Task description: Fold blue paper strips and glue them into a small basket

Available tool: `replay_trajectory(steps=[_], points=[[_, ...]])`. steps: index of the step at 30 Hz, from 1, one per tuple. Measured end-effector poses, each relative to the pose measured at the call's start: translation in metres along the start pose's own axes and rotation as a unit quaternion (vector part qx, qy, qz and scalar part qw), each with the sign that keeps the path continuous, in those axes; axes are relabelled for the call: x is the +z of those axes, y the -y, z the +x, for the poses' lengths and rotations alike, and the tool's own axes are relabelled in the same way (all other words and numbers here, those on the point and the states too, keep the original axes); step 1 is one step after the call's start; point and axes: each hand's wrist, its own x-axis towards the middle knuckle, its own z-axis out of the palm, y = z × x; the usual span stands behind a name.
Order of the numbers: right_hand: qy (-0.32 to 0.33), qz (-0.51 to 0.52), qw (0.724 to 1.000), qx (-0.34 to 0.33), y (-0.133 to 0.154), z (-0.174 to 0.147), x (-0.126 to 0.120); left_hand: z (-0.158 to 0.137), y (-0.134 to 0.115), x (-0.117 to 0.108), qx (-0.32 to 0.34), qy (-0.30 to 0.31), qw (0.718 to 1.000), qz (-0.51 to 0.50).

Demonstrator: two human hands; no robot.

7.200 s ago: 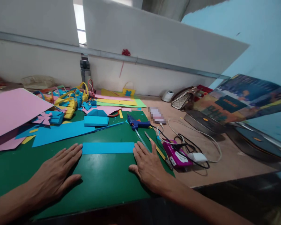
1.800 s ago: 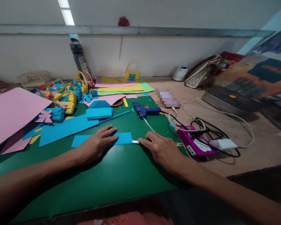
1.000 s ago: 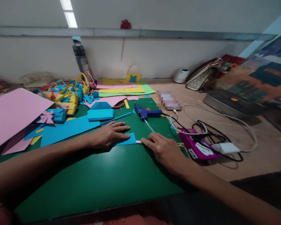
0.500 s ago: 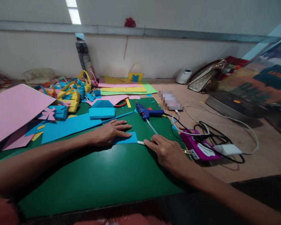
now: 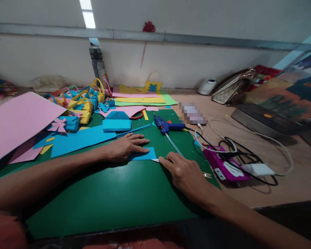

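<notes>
My left hand (image 5: 124, 147) lies flat with its fingers stretched out, pressing on a small piece of blue paper (image 5: 145, 154) on the green cutting mat (image 5: 124, 193). My right hand (image 5: 184, 171) is closed around what looks like a cutter knife. Its thin, pale blade (image 5: 156, 160) points left and meets the lower right corner of the paper. A metal-and-yellow end (image 5: 206, 175) shows behind the hand; the rest of the handle is hidden. Just beyond my hands lie a blue glue gun (image 5: 167, 125) with a clear glue stick, and a folded blue paper piece (image 5: 116, 125).
Small blue and yellow paper bags (image 5: 84, 109) crowd the back left, beside a large pink sheet (image 5: 23, 121). Red-handled scissors (image 5: 138, 115) lie near coloured sheets (image 5: 145, 100). At right are a purple power strip (image 5: 224, 166), tangled cables, a phone (image 5: 193, 113) and a handbag (image 5: 226, 91).
The whole view has shifted slightly, so things appear a little further right. The blade has moved slightly against the paper's right corner. My left hand stays flat on the paper.
</notes>
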Motion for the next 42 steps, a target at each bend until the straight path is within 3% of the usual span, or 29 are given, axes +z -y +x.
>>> replay_trajectory(steps=[11,19,42], points=[[-0.022,0.005,1.0,-0.005,0.005,0.004,-0.001,0.001,-0.002,0.0,-0.009,-0.006,1.0,-0.002],[-0.095,0.013,0.995,-0.015,0.006,0.007,0.006,0.002,-0.002,0.0,-0.012,-0.004,1.0,0.001],[-0.1,0.039,0.993,-0.046,0.017,0.017,0.005,0.002,-0.005,-0.004,-0.012,0.009,1.0,0.004]])
